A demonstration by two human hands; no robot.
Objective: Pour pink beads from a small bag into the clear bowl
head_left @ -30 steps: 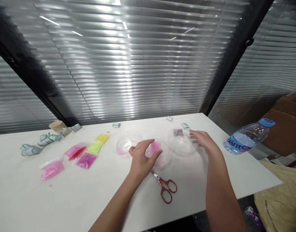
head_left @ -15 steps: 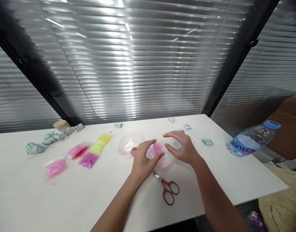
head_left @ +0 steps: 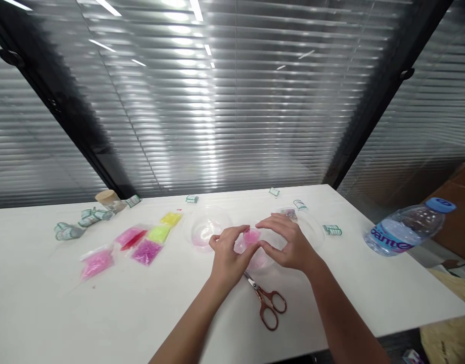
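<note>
Pink and translucent, a small soft-looking piece (head_left: 251, 236) sits at the centre of this head-camera view, between a person's two bare hands and above a clear plastic bowl (head_left: 271, 263) on a white table (head_left: 103, 313). The left hand (head_left: 229, 255) curves in from the left, the right hand (head_left: 291, 240) from the right; on each, thumb and forefinger arch with a narrow gap, and the thumb tips nearly meet at the near side of the piece. Whether either hand truly pinches it or merely touches it, I cannot tell from this angle. Careful handling here would mean light, even fingertip pressure from both sides, kept low over the bowl so anything loose falls inside.

Another clear bowl (head_left: 208, 225) stands to the left; copper-handled scissors (head_left: 260, 292) lie on the near side. Farther left are bags of pink (head_left: 98, 263), purple (head_left: 146, 251) and yellow (head_left: 171, 218) material, with no printing legible on them.

For writing: at the far right, a blue-capped water bottle (head_left: 403, 230) wears a blue label with large, purple, distorted letters, no brand readable. Small white-and-green packets (head_left: 332, 230) carry print too tiny to read.
</note>
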